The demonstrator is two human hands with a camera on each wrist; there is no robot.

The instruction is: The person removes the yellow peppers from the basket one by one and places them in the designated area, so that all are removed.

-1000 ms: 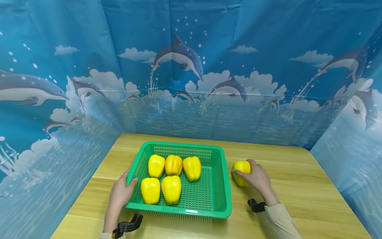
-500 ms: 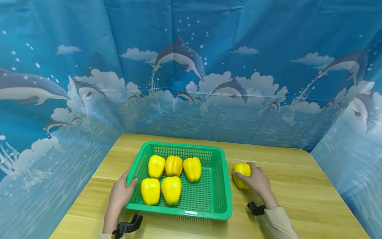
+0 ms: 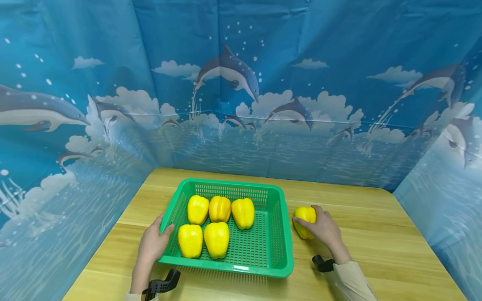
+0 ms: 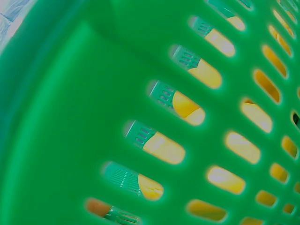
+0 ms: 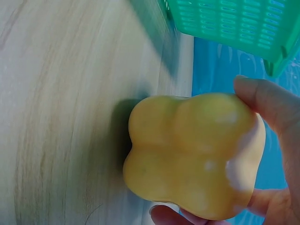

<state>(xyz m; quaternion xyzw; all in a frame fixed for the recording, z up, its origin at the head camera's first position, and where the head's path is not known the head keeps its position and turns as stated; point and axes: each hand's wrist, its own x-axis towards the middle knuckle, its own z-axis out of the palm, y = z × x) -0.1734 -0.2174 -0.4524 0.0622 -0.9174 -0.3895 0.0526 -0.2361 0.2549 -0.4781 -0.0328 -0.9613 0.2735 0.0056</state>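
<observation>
A green plastic basket point(image 3: 248, 242) stands on the table with several yellow bell peppers point(image 3: 216, 240) in its left and middle part. My left hand point(image 3: 152, 242) grips the basket's left rim, thumb over the inside. To the right of the basket, my right hand point(image 3: 324, 228) holds another yellow bell pepper point(image 3: 304, 222) between thumb and fingers. In the right wrist view that pepper point(image 5: 192, 154) lies on its side at the tabletop, its lobed end facing the camera. The left wrist view is filled by the slotted basket wall point(image 4: 70, 117), with yellow peppers behind the slots.
The wooden table point(image 3: 361, 225) reaches back to a blue curtain point(image 3: 241, 150) printed with dolphins, which also hangs at both sides. A black wrist device point(image 3: 163, 283) sits on the left wrist, and another point(image 3: 323, 262) on the right.
My right hand and the pepper in it have shifted slightly toward the front of the table. The left hand, the basket and the peppers inside stay in place.
</observation>
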